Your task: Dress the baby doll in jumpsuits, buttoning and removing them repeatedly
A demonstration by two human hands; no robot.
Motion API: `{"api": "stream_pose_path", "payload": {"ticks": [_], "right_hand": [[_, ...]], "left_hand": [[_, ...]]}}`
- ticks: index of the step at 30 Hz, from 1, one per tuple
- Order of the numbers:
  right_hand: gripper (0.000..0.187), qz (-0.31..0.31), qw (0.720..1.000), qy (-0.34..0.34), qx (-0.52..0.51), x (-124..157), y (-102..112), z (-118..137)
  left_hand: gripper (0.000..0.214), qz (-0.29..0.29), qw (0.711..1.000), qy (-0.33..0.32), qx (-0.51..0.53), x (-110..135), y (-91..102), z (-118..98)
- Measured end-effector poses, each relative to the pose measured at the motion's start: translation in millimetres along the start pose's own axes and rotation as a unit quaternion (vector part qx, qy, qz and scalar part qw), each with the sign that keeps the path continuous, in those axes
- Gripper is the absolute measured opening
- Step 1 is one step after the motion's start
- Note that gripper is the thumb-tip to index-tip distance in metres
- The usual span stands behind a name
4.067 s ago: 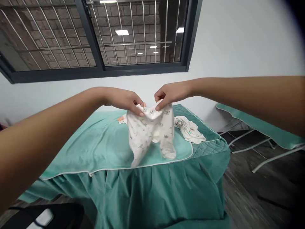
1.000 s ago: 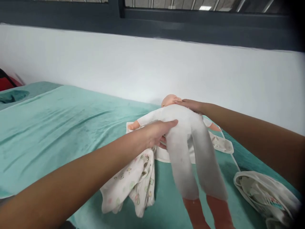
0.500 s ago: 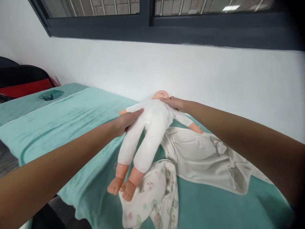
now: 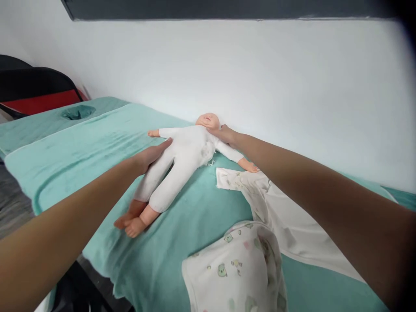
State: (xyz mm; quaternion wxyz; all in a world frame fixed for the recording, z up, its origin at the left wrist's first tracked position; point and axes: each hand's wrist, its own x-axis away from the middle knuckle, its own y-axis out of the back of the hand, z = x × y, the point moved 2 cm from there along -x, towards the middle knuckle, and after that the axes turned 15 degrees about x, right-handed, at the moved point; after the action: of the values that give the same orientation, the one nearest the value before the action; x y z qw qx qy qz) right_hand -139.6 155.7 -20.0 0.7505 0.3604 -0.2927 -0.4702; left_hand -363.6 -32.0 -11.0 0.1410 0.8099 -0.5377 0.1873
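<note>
A baby doll (image 4: 182, 160) in a plain white bodysuit lies on its back on the teal-covered bed (image 4: 97, 151), head toward the wall, bare feet toward the bed's near edge. My left hand (image 4: 152, 156) lies flat against the doll's hip and thigh, fingers stretched out. My right hand (image 4: 224, 133) rests at the doll's neck and shoulder, just under the head; its fingers are partly hidden. A printed white baby garment (image 4: 240, 268) lies in the foreground. A white cloth (image 4: 286, 212) is spread to the right of the doll.
The white wall (image 4: 260, 78) runs close behind the bed. A dark chair with a red cushion (image 4: 39, 102) stands at the far left beyond a second teal surface (image 4: 48, 125). The bed's near edge drops to dark floor at the lower left.
The doll has been shifted left off the white cloth and now lies flat on the teal cover. The printed garment has stayed behind in the foreground. Both hands remain on the doll.
</note>
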Motion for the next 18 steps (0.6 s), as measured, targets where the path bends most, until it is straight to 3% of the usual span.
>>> {"api": "stream_pose_path", "payload": {"ticks": [3, 5, 7, 9, 10, 11, 12, 14, 16, 18], "right_hand": [[0.085, 0.046, 0.998, -0.041, 0.004, 16.4, 11.2, -25.1], [0.072, 0.068, 0.996, -0.047, 0.021, 33.2, 23.6, -46.5], [0.066, 0.084, 0.994, -0.057, 0.048, 53.4, 37.5, -71.1], [0.062, 0.105, 0.988, -0.065, 0.094, 75.6, 51.7, -97.0], [0.06, 0.116, 0.984, -0.064, 0.122, 87.0, 58.9, -109.4], [0.058, 0.124, 0.979, -0.058, 0.152, 98.2, 66.2, -121.0], [0.056, 0.129, 0.973, -0.05, 0.183, 109.1, 73.3, -131.5], [0.049, 0.135, 0.96, -0.027, 0.242, 129.7, 86.5, -148.6], [0.04, 0.132, 0.947, -0.005, 0.292, 148.5, 97.1, -160.4], [0.03, 0.118, 0.935, 0.01, 0.333, 167.1, 104.4, -167.1]], "left_hand": [[0.063, -0.083, 0.988, -0.062, -0.113, -3.2, 4.3, 1.3], [0.059, -0.136, 0.954, -0.139, -0.228, -0.1, 4.1, -1.7], [0.05, -0.177, 0.885, -0.278, -0.329, 14.9, -4.4, -5.9], [0.043, -0.179, 0.8, -0.424, -0.386, 43.9, -24.0, -6.0], [0.04, -0.153, 0.775, -0.464, -0.4, 61.6, -37.4, -3.0], [0.036, -0.111, 0.772, -0.473, -0.41, 79.7, -52.2, 2.1], [0.034, -0.055, 0.785, -0.457, -0.414, 97.5, -67.9, 8.9], [0.033, 0.112, 0.822, -0.362, -0.426, 129.0, -100.6, 27.7], [0.034, 0.271, 0.8, -0.285, -0.453, 153.7, -129.4, 47.1], [0.035, 0.35, 0.769, -0.25, -0.472, 167.3, -149.9, 60.2]]}}
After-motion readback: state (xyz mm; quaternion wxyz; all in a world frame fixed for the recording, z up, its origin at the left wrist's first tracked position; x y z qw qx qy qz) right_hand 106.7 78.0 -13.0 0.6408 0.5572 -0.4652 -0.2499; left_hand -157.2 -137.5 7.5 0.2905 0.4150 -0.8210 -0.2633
